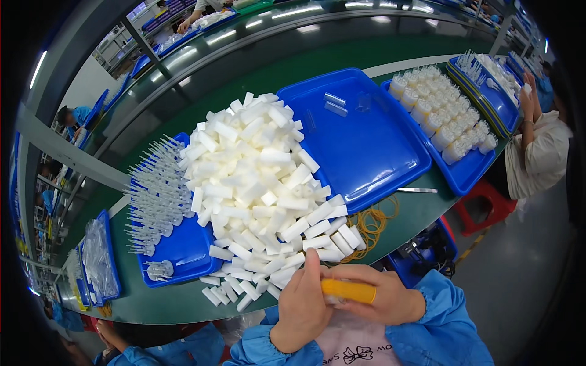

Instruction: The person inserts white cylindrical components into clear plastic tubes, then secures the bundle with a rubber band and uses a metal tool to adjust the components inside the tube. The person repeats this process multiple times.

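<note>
A long green desk (pixel 342 67) runs through a factory hall, with other workers seated along it and at the line behind. Near the desk's front edge, both hands meet over the lap: the right hand (pixel 381 299) has its grip clenched around one yellow-orange tube (pixel 348 291), and the left hand (pixel 303 305) pinches the tube's left end. Just beyond lies a heap of white plastic tubes (pixel 259 183), too many to count, beside one nearly empty blue tray (pixel 366 152).

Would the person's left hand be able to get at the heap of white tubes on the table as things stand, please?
Probably yes. The left hand sits right at the near edge of the white tubes, with nothing between them, though it is busy on the yellow tool shared with the right hand.
</note>
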A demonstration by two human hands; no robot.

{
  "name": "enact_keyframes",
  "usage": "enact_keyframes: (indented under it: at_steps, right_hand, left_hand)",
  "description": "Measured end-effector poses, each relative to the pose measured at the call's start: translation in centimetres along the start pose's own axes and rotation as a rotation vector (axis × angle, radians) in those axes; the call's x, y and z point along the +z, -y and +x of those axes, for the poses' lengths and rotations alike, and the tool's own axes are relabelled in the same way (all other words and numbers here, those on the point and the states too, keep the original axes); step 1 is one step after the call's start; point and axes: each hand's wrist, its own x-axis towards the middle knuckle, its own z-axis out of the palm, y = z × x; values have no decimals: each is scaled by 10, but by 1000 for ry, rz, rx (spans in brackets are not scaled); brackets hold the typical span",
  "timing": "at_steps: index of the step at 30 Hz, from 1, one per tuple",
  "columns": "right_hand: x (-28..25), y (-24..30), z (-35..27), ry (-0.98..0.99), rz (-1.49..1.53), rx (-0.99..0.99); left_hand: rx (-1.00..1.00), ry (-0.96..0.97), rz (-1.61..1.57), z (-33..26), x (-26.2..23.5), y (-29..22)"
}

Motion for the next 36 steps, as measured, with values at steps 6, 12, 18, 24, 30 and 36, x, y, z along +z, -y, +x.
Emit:
enact_keyframes:
  at_steps: [6,12,18,24,30,36]
  right_hand:
    - [-16,-4,-2,14,-210,-121]
    - [-45,-2,-11,-126,62,-78]
    - [-94,-8,-37,-391,-30,-40]
    - [-47,-2,-24,-218,11,-5]
    - [-13,-1,-10,-95,-325,-140]
    - [-10,-14,-6,-230,-460,-403]
  left_hand:
    - [-21,176,-245,1,-3,3]
    - [72,-298,-546,-4,-12,-1]
    - [-14,-204,-678,-41,-35,53]
    - [-35,126,-846,5,-9,14]
    - [-45,261,-818,11,-7,20]
    - [-439,281,-1618,1,-8,11]
